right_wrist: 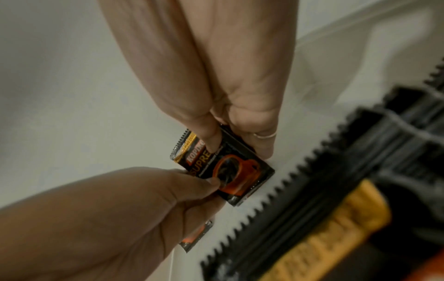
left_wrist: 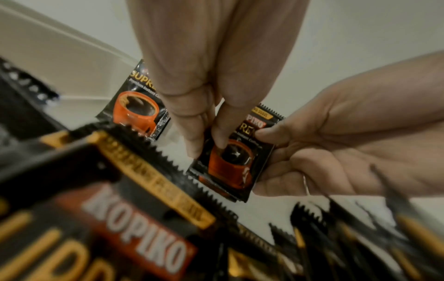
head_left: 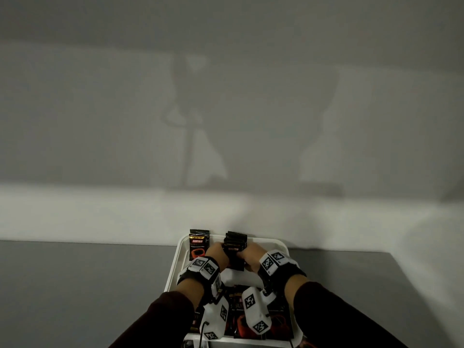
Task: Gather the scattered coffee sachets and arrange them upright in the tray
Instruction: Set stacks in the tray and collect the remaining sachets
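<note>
A white tray (head_left: 175,262) stands at the table's near edge. Both hands hold a small stack of black-and-orange coffee sachets (head_left: 235,247) upright at the tray's far end. My left hand (head_left: 221,250) pinches the stack's left side, thumb on the front, as the left wrist view shows on the stack (left_wrist: 231,163). My right hand (head_left: 247,257) grips its right side, thumb on the front face (right_wrist: 230,171). A single sachet (head_left: 199,244) leans upright in the far left corner (left_wrist: 140,106). Several loose sachets (head_left: 251,320) lie in the tray's near end, partly hidden by my wrists.
The tray sits on a grey table (head_left: 75,285) with its far end close to a pale wall (head_left: 226,121). Blurred loose sachets (left_wrist: 120,209) fill the foreground of both wrist views (right_wrist: 336,209). Bare tray floor (right_wrist: 72,95) lies around the held stack.
</note>
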Demonstrator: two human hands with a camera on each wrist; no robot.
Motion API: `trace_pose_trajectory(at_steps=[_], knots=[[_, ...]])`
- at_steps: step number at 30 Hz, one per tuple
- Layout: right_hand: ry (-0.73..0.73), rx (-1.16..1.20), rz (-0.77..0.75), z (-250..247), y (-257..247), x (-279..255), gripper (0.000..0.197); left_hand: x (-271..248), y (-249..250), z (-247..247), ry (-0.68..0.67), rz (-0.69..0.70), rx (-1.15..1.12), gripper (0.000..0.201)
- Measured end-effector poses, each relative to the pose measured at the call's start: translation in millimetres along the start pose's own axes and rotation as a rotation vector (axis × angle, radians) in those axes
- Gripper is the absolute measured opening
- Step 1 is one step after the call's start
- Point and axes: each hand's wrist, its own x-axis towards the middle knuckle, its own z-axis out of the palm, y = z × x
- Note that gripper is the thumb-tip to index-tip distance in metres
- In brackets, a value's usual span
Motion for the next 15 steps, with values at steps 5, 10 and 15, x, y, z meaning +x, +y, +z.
trace_pose_trajectory(at_steps=[5,10,15], knots=[[-0.023,0.033,0.015,-1.1,0.6,-4.3,0.034,-4.0,-1.0,-0.3,-0.043,0.035,0.058,0.029],[-0.027,-0.239,0.026,-6.7,-9.6,-15.3,0.015,-5.6,-4.8,-3.9,-0.017,0.013,-0.022,0.028],[0.003,-0.587,0.003,-22.1,-6.6,-31.2,0.049,-13.1,-4.2,-12.9,-0.011,0.024,0.046,0.025]])
